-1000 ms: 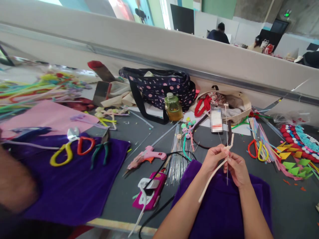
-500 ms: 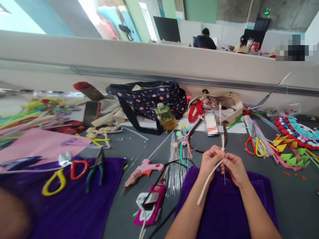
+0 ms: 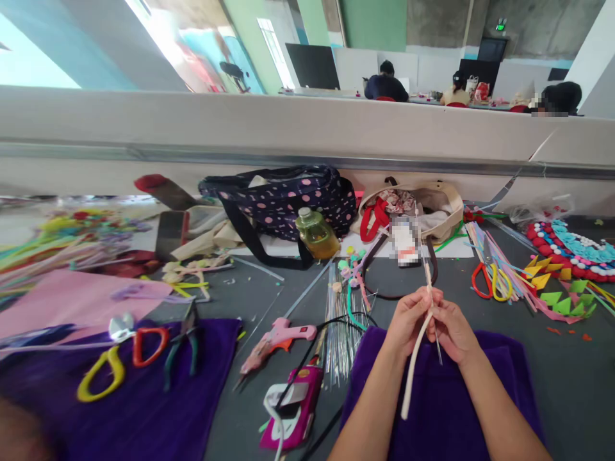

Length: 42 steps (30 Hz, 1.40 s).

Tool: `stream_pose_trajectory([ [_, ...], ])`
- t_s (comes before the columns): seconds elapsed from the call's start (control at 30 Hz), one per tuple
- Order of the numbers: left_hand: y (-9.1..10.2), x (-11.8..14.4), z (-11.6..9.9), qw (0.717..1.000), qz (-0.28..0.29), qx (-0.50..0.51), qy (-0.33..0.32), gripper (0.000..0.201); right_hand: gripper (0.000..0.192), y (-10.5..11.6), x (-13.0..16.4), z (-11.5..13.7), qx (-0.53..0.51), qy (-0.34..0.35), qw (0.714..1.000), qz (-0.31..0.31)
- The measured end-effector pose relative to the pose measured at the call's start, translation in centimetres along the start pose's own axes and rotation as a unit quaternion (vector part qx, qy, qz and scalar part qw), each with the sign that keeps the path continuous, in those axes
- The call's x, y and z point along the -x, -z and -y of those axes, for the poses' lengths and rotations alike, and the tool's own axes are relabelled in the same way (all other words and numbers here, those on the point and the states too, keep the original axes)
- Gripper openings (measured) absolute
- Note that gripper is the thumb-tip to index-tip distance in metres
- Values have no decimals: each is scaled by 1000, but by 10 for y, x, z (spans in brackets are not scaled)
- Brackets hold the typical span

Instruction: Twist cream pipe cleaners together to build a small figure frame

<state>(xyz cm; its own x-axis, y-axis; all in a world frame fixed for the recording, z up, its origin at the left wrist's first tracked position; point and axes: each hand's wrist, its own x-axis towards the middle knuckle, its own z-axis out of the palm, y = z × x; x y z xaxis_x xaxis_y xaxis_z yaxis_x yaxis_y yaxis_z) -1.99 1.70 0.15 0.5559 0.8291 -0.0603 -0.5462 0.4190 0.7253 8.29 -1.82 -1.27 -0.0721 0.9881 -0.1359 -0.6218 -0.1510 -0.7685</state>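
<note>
My left hand (image 3: 407, 320) and my right hand (image 3: 450, 330) meet above a purple cloth (image 3: 446, 410), both pinching a cream pipe cleaner (image 3: 413, 368) against a thin metal wire (image 3: 428, 282). The pipe cleaner's long end hangs down and to the left below my left hand; its upper part lies along the wire, which rises above my fingers. The wire's lower tip pokes out under my right hand.
A pink glue gun (image 3: 278, 339), a bundle of wires (image 3: 339, 320) and a pink phone (image 3: 293, 406) lie left of my hands. Scissors (image 3: 487, 282), felt shapes (image 3: 562, 298), a spotted bag (image 3: 283, 202), a bottle (image 3: 314, 234), pliers (image 3: 180, 352). People sit beyond the partition.
The bent upper end of the pipe cleaner now lies straight along the wire, and its hanging tail has swung from slanting left to nearly straight down. My view has tilted upward.
</note>
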Motion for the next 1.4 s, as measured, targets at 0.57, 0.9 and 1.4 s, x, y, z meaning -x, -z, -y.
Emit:
stream_pose_trajectory([
  [0.57,0,-1,2,994,-105,11,-36,25,18,1,1,-2,64,33,997,1],
  [0.9,-2,-1,2,996,-77,-7,-38,23,17,0,0,-2,52,47,997,-13],
  [1.4,6,-3,-3,994,-93,56,-33,25,19,2,2,3,51,-5,999,14],
])
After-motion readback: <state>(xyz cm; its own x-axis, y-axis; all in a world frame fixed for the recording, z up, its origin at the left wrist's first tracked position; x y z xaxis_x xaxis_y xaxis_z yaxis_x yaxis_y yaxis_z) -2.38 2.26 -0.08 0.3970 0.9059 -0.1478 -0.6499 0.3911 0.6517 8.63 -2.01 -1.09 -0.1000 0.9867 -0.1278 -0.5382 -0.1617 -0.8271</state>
